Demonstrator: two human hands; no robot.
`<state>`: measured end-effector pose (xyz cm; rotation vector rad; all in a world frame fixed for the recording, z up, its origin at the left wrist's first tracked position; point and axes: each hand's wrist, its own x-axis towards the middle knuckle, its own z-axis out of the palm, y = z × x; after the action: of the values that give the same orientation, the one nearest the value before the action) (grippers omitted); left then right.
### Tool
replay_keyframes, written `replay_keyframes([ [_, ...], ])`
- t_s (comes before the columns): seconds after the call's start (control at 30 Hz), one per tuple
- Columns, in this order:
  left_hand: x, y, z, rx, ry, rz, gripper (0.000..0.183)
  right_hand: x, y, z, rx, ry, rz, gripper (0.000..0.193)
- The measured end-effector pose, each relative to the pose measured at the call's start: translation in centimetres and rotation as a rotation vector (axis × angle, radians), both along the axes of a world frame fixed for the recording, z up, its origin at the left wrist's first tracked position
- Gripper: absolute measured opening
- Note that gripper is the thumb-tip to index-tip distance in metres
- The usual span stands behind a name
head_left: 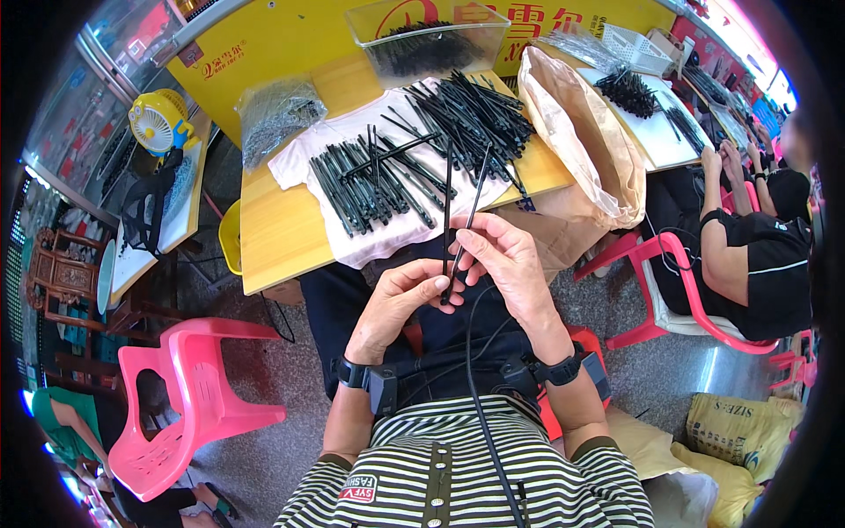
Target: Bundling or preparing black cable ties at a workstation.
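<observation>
In front of my lap I hold two slim black sticks close together. My left hand [400,299] pinches the lower end of an upright black stick [448,189] between thumb and fingers. My right hand [509,260] has its thumb and forefinger closed on a slanting black stick [481,183], whose lower end meets the left fingertips. Just beyond, a white cloth [304,167] covers part of the wooden table [277,238]. On it lie a row of black sticks [352,189] at left and a taller heap of black sticks [475,114] at right.
A clear plastic bin [370,53] with black pieces stands at the table's back, near a plastic bag [277,119]. An open brown paper sack [563,132] is at the right edge. A pink chair [198,378] stands at left; another person [748,255] sits at right.
</observation>
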<state>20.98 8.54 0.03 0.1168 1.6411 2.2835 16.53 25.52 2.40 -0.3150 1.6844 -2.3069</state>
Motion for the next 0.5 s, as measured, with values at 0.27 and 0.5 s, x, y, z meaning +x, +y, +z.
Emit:
replay_keyframes([
  [0.27, -0.05, -0.04, -0.14, 0.014, -0.002, -0.003, 0.026, 0.04, 0.07, 0.04, 0.009, 0.021, 0.009, 0.025],
  [0.5, -0.08, -0.11, -0.33, 0.023, -0.003, -0.009, 0.026, 0.09, 0.03, 0.03, 0.0, 0.005, 0.004, 0.025],
])
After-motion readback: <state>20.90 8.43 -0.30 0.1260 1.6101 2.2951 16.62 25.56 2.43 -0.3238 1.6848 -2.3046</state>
